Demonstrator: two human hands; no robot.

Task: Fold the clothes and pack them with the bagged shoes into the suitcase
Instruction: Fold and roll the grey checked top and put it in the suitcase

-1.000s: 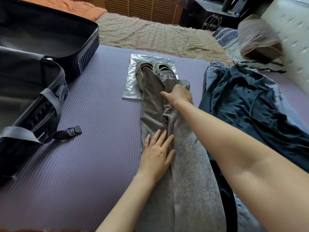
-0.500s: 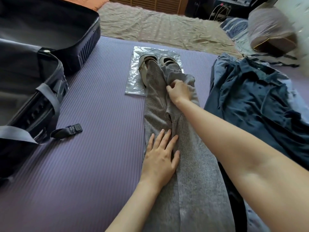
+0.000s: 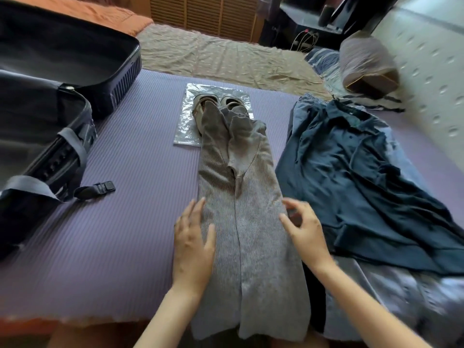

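A long grey ribbed garment (image 3: 253, 222) lies folded lengthwise down the middle of the purple mat (image 3: 120, 222). Its far end overlaps a clear plastic bag (image 3: 185, 121) holding a pair of shoes (image 3: 216, 102). My left hand (image 3: 193, 244) rests flat on the garment's left edge, fingers straight. At the garment's right edge is my right hand (image 3: 303, 229), fingers loosely bent and holding nothing. A dark blue shirt (image 3: 351, 172) lies spread out on the right. The open black suitcase (image 3: 50, 96) sits at the left.
A black strap with a buckle (image 3: 100, 188) trails from the suitcase onto the mat. A beige sheet (image 3: 221, 56) covers the bed beyond the mat. A pillow (image 3: 366, 64) lies at the far right by the padded wall. Light blue cloth (image 3: 401, 285) lies under the shirt.
My right hand has let go of the garment's far end and drawn back to its near right edge. My left hand has slid from the middle to the left edge.
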